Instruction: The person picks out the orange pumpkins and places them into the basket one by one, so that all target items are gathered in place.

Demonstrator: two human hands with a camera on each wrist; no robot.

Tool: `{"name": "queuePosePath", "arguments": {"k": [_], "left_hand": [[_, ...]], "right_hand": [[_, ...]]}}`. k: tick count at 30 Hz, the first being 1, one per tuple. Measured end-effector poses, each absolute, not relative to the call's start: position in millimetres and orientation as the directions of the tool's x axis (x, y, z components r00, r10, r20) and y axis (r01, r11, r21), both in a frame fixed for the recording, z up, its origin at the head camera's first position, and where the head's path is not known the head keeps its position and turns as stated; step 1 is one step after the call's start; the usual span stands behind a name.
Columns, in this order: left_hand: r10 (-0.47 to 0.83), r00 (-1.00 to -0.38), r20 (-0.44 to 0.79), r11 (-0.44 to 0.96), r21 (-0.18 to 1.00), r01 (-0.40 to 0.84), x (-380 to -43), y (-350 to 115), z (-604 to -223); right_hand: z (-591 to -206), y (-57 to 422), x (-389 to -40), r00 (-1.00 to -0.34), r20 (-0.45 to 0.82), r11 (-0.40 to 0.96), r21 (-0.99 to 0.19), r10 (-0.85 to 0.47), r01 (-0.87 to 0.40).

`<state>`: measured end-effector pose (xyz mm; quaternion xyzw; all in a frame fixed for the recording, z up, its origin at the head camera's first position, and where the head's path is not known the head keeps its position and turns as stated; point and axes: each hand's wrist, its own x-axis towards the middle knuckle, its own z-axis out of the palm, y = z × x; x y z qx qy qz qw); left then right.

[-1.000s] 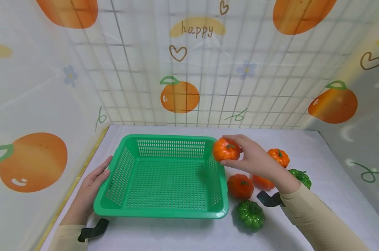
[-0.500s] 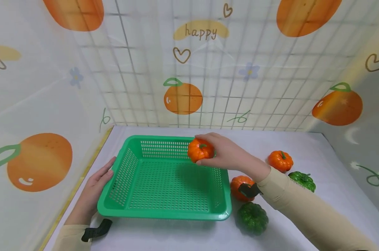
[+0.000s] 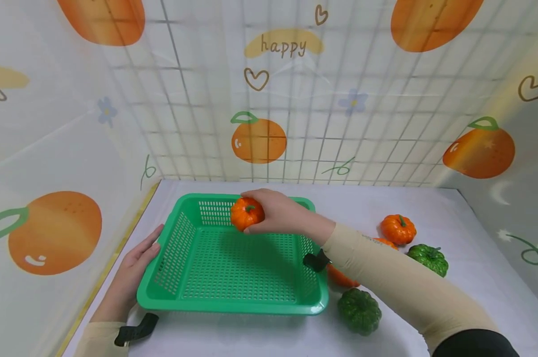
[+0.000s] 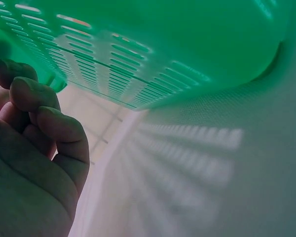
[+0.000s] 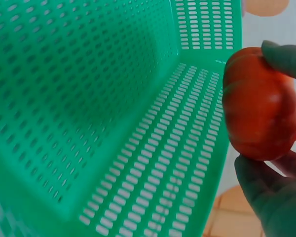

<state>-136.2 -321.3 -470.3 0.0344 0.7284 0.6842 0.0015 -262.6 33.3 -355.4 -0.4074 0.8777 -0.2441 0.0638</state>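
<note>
My right hand (image 3: 275, 213) grips a small orange pumpkin (image 3: 245, 215) with a green stem, thumb and fingers on opposite sides. It holds the pumpkin over the far part of a green plastic basket (image 3: 233, 306); the right wrist view shows the pumpkin (image 5: 259, 106) close to the slotted basket wall (image 5: 158, 143). At the basket's left side, my left hand (image 3: 128, 270) touches the rim with relaxed fingers. In the left wrist view its fingers (image 4: 64, 128) are loosely bent beside the basket's outer wall (image 4: 187, 44).
Right of the basket lie another orange pumpkin (image 3: 398, 229), a green one (image 3: 429, 259) and a dark green one (image 3: 360, 311). Two more orange ones (image 3: 342, 277) are partly hidden under my right sleeve (image 3: 385, 267). A fruit-print curtain (image 3: 184, 124) encloses the white table (image 3: 206, 337).
My right hand has carried the orange pumpkin leftward from the basket's right rim to above its far middle. My left hand has stayed at the left rim.
</note>
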Motion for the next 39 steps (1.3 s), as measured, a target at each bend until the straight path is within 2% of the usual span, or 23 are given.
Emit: {"name": "queuePosePath", "arguments": {"k": [12, 27, 39], "left_hand": [[0.059, -0.996, 0.074, 0.064, 0.995, 0.078, -137, -320, -472], [0.05, -0.996, 0.07, 0.085, 0.994, 0.074, -138, -321, -471], [0.036, -0.998, 0.049, 0.082, 0.995, 0.052, -136, -320, -470]], "right_hand": [[-373, -15, -270, -0.668, 0.031, 0.566, -0.505, -0.743, -0.652], [-407, -52, -276, -0.602, -0.004, 0.558, -0.379, -0.798, -0.738], [-426, -66, -272, -0.639, -0.019, 0.598, -0.373, -0.769, -0.709]]}}
